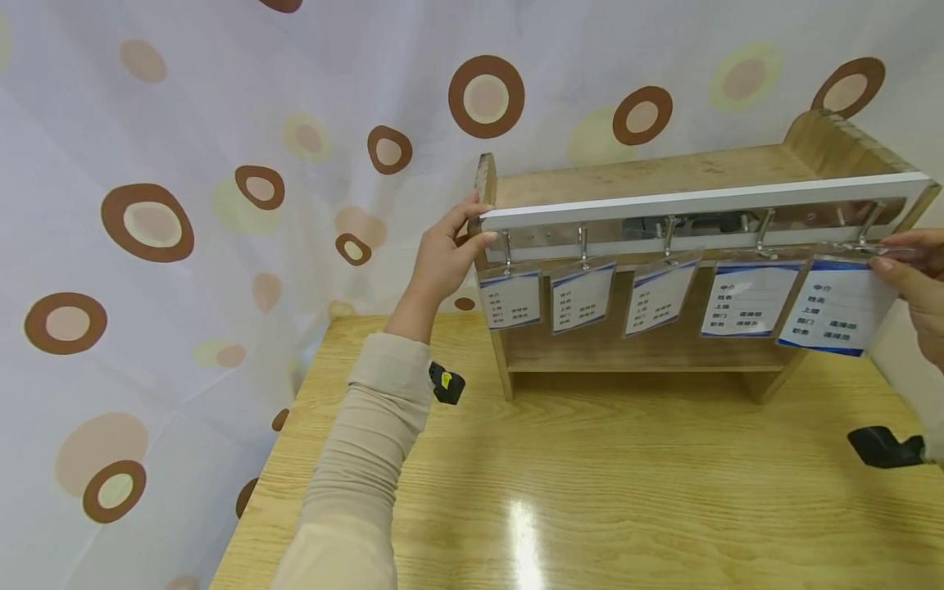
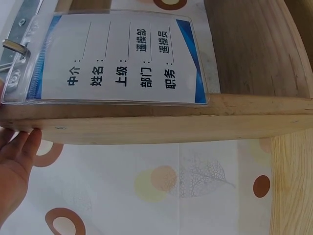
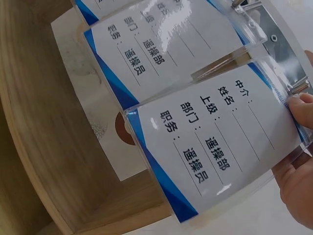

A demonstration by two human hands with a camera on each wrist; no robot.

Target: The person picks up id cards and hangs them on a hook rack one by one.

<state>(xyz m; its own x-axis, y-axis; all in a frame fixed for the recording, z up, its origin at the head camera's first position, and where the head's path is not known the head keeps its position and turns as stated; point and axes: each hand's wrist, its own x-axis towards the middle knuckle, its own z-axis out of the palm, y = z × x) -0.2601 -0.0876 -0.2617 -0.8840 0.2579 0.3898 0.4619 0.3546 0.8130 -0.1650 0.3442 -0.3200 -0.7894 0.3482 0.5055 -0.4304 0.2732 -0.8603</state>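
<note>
A wooden shelf rack (image 1: pixel 642 360) carries a metal strip with hooks along its white front rail (image 1: pixel 693 199). Clear badge holders hang from the hooks, each with a blue-and-white printed card. My left hand (image 1: pixel 446 254) grips the rail's left end, thumb in front, beside the leftmost badge holder (image 1: pixel 510 299). In the left wrist view its fingers lie against the rack's side board (image 2: pixel 137 129). At the far right, my right hand (image 1: pixel 918 279) pinches the top corner of the rightmost badge holder (image 3: pixel 215 147), close by the last hook (image 1: pixel 870 221).
The rack stands on a wood-grain table (image 1: pixel 590 492). Behind it and to the left hangs a pale cloth (image 1: pixel 221 344) with brown and yellow circles. A black wrist device (image 1: pixel 447 383) sits by the left cuff and another (image 1: pixel 885 447) by the right.
</note>
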